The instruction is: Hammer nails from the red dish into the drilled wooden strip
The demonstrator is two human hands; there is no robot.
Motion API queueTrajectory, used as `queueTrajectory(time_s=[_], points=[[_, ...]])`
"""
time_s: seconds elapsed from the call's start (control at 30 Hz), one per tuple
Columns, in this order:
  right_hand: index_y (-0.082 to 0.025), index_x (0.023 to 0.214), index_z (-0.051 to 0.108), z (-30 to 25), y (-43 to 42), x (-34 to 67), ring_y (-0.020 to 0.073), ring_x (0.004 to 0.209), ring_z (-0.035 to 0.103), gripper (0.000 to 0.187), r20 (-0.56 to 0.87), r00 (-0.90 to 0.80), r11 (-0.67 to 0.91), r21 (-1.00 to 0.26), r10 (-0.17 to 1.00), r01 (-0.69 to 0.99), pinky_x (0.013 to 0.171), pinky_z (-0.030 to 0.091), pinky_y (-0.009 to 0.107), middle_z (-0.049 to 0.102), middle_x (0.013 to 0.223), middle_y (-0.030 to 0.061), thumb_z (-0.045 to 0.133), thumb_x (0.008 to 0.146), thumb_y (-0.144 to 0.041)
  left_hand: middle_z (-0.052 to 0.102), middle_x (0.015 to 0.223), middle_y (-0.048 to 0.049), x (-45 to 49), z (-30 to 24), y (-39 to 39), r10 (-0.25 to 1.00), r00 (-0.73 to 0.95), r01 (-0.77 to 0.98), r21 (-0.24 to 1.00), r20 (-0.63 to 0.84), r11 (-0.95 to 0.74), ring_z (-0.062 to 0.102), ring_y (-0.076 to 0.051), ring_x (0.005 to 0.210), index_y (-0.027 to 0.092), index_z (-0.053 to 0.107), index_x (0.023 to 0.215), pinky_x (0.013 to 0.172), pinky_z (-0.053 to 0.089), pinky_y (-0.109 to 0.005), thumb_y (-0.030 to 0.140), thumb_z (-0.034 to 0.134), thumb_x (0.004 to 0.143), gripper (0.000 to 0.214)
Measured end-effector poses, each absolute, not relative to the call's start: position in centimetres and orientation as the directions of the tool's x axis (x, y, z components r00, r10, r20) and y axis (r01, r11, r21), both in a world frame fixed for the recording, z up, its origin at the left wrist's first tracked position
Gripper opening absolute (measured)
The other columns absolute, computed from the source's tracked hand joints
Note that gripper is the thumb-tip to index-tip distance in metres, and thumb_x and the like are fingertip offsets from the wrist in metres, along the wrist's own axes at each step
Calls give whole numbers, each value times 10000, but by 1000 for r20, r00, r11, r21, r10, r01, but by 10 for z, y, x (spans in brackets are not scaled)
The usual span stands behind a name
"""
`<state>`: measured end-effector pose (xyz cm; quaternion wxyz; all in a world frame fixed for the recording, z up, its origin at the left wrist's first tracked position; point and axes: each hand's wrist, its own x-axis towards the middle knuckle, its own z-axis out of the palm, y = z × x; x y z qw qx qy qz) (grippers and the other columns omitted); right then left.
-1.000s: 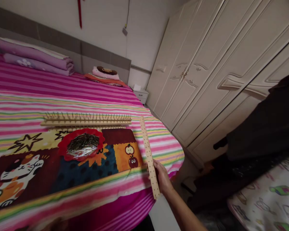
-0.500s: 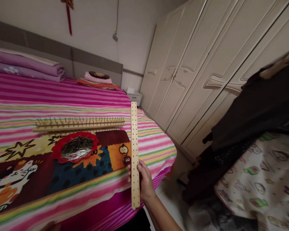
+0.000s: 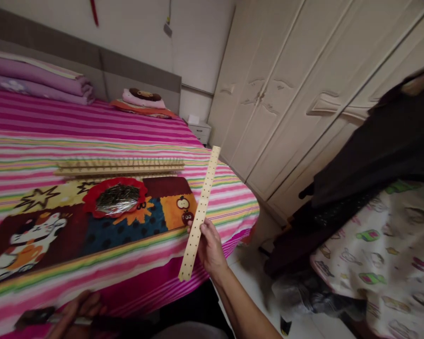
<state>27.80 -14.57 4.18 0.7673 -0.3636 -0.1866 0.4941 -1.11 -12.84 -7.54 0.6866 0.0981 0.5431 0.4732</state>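
Observation:
My right hand (image 3: pixel 212 249) is closed around the lower half of a long, pale wooden strip (image 3: pixel 200 214), its thumb on the near face. Two rows of small holes or dots run along the strip, which leans with its top to the right. At the bottom left, my left hand (image 3: pixel 78 313) grips what looks like a hammer (image 3: pixel 40 316), with a dark head, metal shaft and black handle, blurred by motion. A red scalloped dish (image 3: pixel 92 200) full of thin metal nails (image 3: pixel 119 197) sits on the bed, left of the strip.
Behind the dish, similar wooden strips (image 3: pixel 127 168) lie on the striped bed (image 3: pixel 229 197), thin nails standing up from them. A patterned mat (image 3: pixel 120 238) lies under the dish. Wardrobe doors (image 3: pixel 275 94) stand beyond; clothes (image 3: pixel 367 150) hang or lie at right.
The wooden strip has tilted, its top going right and its bottom left. My left hand has come further into view with the hammer. The camera view has shifted slightly downward.

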Motion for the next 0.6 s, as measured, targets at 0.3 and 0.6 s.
queueTrajectory(time_s=[0.3, 0.6], points=[[-190, 754, 620, 24, -134, 232, 139, 614, 618, 199, -237, 215, 0, -673, 947, -740, 609, 521, 273, 718, 760, 3, 712, 586, -135, 672, 743, -52, -6, -67, -141, 825, 75, -713, 548, -560, 437, 615, -160, 669, 146, 659, 880, 648, 529, -283, 236, 731, 630, 276], [-230, 654, 493, 9, -90, 143, 128, 606, 603, 248, -358, 55, -198, -631, 932, -750, 634, 505, 261, 616, 601, -52, 717, 551, -197, 636, 734, -25, -7, -66, -143, 868, 160, -705, 561, -470, 433, 546, -130, 597, 176, 664, 873, 589, 477, -280, 351, 753, 628, 314]])
